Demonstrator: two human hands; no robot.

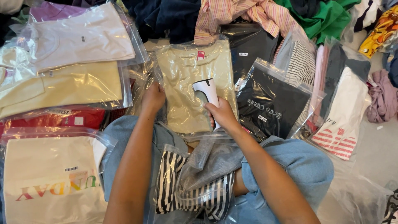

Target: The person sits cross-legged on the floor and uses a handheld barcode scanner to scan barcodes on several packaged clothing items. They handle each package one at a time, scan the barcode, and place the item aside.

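Observation:
A beige folded garment in a clear plastic bag (186, 79) lies in front of my knees. My left hand (152, 98) grips the bag's left edge. My right hand (222, 114) holds a white handheld scanner (207, 92) over the bag's right half, its head pointing away from me. On my lap rests another clear bag with a black-and-white striped garment (195, 195) and a grey piece on top of it.
Bagged garments surround me: white (78, 37) and pale yellow (62, 87) at left, cream with coloured lettering (49, 178) at lower left, black (269, 103) and white with red stripes (344, 120) at right. Loose clothes (327, 16) pile up at the back.

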